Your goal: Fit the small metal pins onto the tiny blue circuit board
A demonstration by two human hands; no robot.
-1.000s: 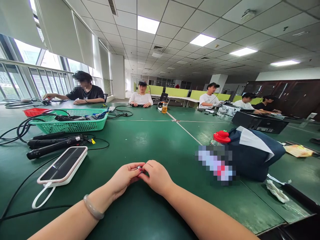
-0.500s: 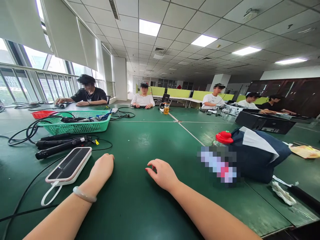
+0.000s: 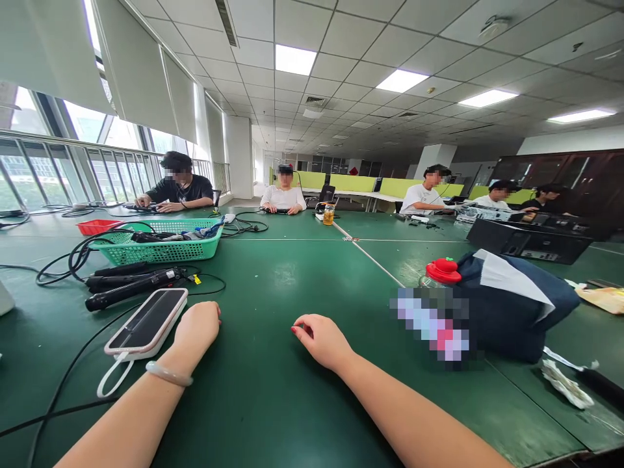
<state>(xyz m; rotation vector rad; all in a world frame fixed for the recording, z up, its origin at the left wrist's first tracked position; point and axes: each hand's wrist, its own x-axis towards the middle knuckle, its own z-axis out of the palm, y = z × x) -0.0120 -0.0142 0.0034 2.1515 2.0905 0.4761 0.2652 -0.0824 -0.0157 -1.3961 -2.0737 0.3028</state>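
My left hand [image 3: 197, 329] rests on the green table [image 3: 263, 390] in a loose fist, its fingers curled down on the far side. A pale bangle [image 3: 168, 374] circles that wrist. Just left of this hand lies a phone [image 3: 149, 322] with a pinkish-white case and a white loop strap [image 3: 114, 380]. My right hand [image 3: 324, 341] rests on its side to the right, its fingers curled in and the thumb close to the index finger. I see nothing in either hand. Bare tabletop lies between the two.
Black microphone-like handles [image 3: 131, 289] and cables lie behind the phone. A green basket [image 3: 160, 252] holds dark items. On the right are a red-lidded jar [image 3: 442, 271], a dark blue bag [image 3: 511, 312] and crumpled tissue [image 3: 565, 383]. Several people sit around the table; an amber drink [image 3: 328, 214] stands far off.
The view has shifted slightly, so the table's things appear a little further right. My right fingers have curled in closer to the thumb. My left hand stays beside the phone.
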